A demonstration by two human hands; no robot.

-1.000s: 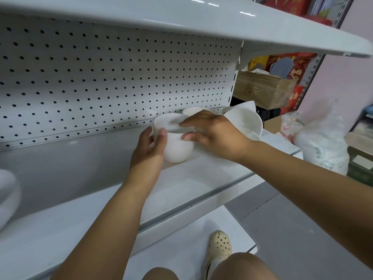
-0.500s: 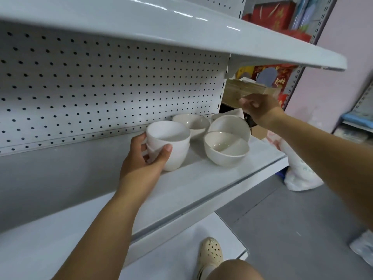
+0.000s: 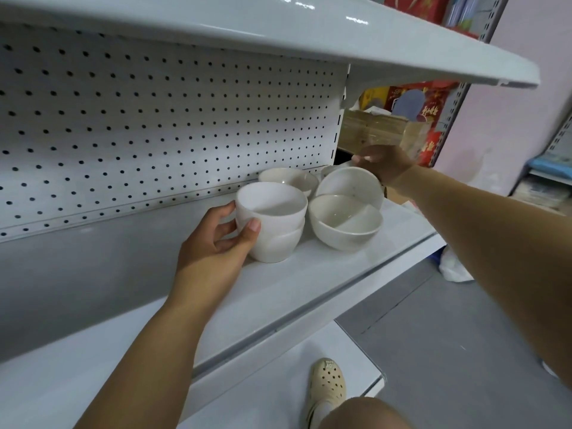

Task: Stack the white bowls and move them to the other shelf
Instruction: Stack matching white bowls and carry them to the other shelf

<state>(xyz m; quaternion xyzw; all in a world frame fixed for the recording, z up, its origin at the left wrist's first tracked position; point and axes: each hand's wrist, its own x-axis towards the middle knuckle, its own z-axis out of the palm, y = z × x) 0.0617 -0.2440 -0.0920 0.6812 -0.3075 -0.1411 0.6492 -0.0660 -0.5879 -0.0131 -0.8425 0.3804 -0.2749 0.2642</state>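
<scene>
A stack of two white bowls stands on the middle shelf, and my left hand grips its left side, thumb on the front wall. To the right sits another white bowl with a tilted bowl leaning in it. A further bowl stands behind, by the pegboard. My right hand reaches to the shelf's far right end, its fingertips curled on the rim of a mostly hidden rear bowl.
An upper shelf hangs low over the bowls. A bottom shelf juts out below, with my shoe on it. A cardboard box and red packages lie beyond the shelf end. Grey floor lies to the right.
My right hand left the stack and moved to the shelf's far right end, where it has stayed. My left hand keeps its hold on the two stacked bowls.
</scene>
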